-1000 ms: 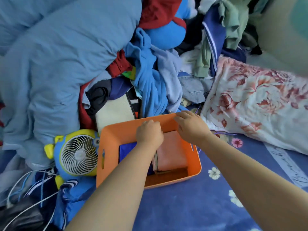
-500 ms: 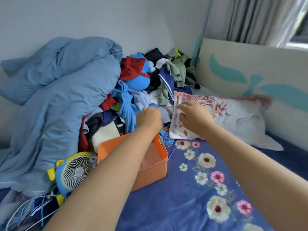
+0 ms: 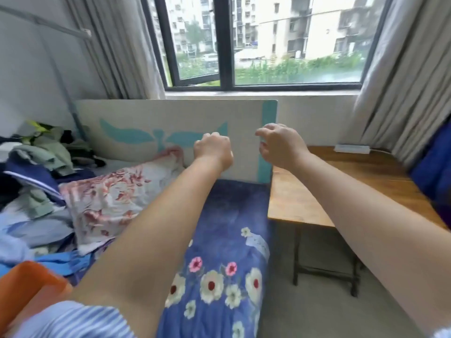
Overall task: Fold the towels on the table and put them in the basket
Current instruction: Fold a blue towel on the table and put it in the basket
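Both of my arms are stretched out in front of me at chest height, and neither of my hands has anything in it: my left hand (image 3: 212,148) is balled into a loose fist around nothing, and my right hand (image 3: 280,145) hangs with the fingers softly curved, grasping nothing. I read that as hands in transit, carried up and forward because my head is turned toward the wooden counter (image 3: 341,189) at the right, which is where the towels are supposed to be. From here I can see no towel on the counter; its visible top shows only bare wood and a white power strip (image 3: 351,148) near the back edge by the wall, with something dark blue (image 3: 434,167) hanging at the far right that I cannot identify. The orange basket (image 3: 29,284) sits at the lower left corner of my view on the bed, blurred, its inside hidden, so I cannot tell what it holds. It sits beside the heap of clothes (image 3: 36,162) and the floral pillow (image 3: 114,198), well apart from the counter, so each folded piece has to be carried across the blue flowered bedsheet (image 3: 227,240). My guess is that either the pile is finished or the next towel lies outside the view
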The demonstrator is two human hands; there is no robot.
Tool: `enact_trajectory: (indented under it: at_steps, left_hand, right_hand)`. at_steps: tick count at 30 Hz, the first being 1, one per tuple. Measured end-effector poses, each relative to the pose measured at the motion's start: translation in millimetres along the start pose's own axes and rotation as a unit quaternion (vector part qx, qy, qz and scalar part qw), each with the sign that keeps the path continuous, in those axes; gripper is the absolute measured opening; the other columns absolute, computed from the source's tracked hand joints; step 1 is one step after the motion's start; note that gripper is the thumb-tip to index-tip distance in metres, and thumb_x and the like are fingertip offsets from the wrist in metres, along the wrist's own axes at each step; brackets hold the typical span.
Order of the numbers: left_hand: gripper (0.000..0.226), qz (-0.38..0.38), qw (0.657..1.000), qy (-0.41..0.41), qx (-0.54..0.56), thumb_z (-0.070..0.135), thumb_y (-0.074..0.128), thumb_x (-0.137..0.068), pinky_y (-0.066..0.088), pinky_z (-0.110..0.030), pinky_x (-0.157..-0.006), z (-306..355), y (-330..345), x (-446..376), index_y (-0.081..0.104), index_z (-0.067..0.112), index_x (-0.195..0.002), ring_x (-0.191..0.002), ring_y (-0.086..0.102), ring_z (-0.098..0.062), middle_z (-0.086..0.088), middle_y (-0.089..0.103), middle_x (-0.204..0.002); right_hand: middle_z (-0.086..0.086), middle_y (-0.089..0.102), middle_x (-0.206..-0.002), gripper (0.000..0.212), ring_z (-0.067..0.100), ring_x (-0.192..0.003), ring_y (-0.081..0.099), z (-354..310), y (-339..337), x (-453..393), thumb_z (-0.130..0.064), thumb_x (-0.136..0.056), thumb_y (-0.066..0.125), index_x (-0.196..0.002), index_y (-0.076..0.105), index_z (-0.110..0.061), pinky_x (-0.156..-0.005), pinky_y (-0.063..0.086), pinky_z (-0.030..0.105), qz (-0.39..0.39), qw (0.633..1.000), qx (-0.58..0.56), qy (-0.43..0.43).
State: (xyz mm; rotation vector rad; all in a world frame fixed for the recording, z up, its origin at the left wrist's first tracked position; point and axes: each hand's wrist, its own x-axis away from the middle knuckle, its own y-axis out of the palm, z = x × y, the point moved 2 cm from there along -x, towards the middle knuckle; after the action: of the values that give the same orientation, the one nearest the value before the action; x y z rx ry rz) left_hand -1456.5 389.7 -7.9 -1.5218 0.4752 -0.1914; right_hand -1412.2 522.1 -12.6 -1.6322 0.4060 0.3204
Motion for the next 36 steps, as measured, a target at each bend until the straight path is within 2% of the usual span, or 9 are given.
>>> enact_trajectory:
  at_steps: [7,11,14,16,19,27,31,34,36]
  left_hand:
    - [0.033,0.017,0.99,0.14,0.024,0.013,0.039,-0.092,0.042,-0.037,-0.091,231,11,-45,0.055,0.003,-0.119,-0.119,0.046,-0.031,-0.014,0.051,-0.124]
    - [0.032,0.008,0.978,0.2,0.053,0.014,0.042,-0.092,0.042,-0.036,-0.091,360,19,-63,0.055,0.006,-0.119,-0.12,0.046,-0.03,-0.014,0.051,-0.125]
    - [0.031,-0.003,0.969,0.234,0.078,0.016,0.041,-0.093,0.042,-0.036,-0.09,436,23,-72,0.057,0.008,-0.117,-0.119,0.046,-0.029,-0.012,0.052,-0.125]
    - [0.03,-0.003,0.963,0.257,0.082,0.014,0.04,-0.092,0.043,-0.036,-0.087,479,22,-81,0.059,0.007,-0.114,-0.117,0.048,-0.03,-0.012,0.053,-0.124]
    - [0.029,0.008,0.956,0.278,0.093,0.01,0.04,-0.091,0.041,-0.034,-0.08,531,18,-101,0.06,0.006,-0.112,-0.115,0.049,-0.03,-0.013,0.055,-0.122]
    - [0.023,-0.004,0.945,0.306,0.118,0.008,0.041,-0.09,0.039,-0.033,-0.076,637,30,-179,0.062,0.007,-0.102,-0.108,0.05,-0.029,-0.012,0.055,-0.117]
    - [0.012,-0.012,0.94,0.323,0.107,0.006,0.041,-0.09,0.035,-0.029,-0.061,687,45,-239,0.049,0.009,-0.081,-0.083,0.043,-0.023,-0.009,0.051,-0.095]
    - [0.02,-0.018,0.937,0.332,0.104,0.005,0.04,-0.089,0.034,-0.029,-0.061,723,54,-287,0.046,0.009,-0.07,-0.08,0.043,-0.023,-0.004,0.043,-0.078]
    - [0.029,-0.024,0.936,0.335,0.11,0.004,0.04,-0.088,0.029,-0.026,-0.051,747,63,-316,0.038,0.011,-0.06,-0.07,0.042,-0.02,0.0,0.037,-0.068]
  right_hand:
    - [0.015,0.055,-0.122,0.031,0.031,-0.115,0.049,212,-51,63,-0.009,-0.088,0.041,-0.115,0.056,-0.004,-0.091,0.042,0.037,0.015,0.987,0.053,0.151]
    - [0.017,0.059,-0.108,0.024,0.033,-0.103,0.052,327,-78,104,-0.007,-0.087,0.04,-0.099,0.059,0.001,-0.074,0.039,0.033,0.043,0.976,0.075,0.197]
    - [0.016,0.059,-0.11,0.026,0.032,-0.102,0.053,397,-93,123,-0.008,-0.089,0.04,-0.104,0.06,0.0,-0.07,0.038,0.031,0.058,0.967,0.081,0.235]
    - [0.016,0.057,-0.116,0.029,0.032,-0.107,0.051,436,-101,131,-0.009,-0.09,0.039,-0.111,0.058,-0.001,-0.075,0.042,0.033,0.057,0.96,0.08,0.263]
    - [0.016,0.056,-0.12,0.032,0.032,-0.11,0.05,488,-108,138,-0.008,-0.09,0.039,-0.116,0.056,-0.001,-0.081,0.046,0.037,0.057,0.951,0.078,0.294]
    - [0.012,0.057,-0.123,0.034,0.029,-0.112,0.052,610,-102,129,-0.008,-0.091,0.039,-0.121,0.055,-0.005,-0.078,0.044,0.029,0.078,0.925,0.085,0.362]
    - [0.014,0.059,-0.118,0.031,0.032,-0.106,0.054,683,-100,104,-0.008,-0.089,0.04,-0.114,0.058,-0.002,-0.081,0.047,0.035,0.075,0.911,0.096,0.393]
    - [0.014,0.058,-0.12,0.033,0.031,-0.109,0.053,734,-102,81,-0.009,-0.09,0.039,-0.118,0.057,-0.005,-0.082,0.045,0.032,0.066,0.901,0.098,0.417]
    - [0.013,0.058,-0.123,0.034,0.031,-0.11,0.053,765,-98,69,-0.009,-0.091,0.038,-0.121,0.055,-0.006,-0.082,0.044,0.031,0.063,0.899,0.098,0.423]
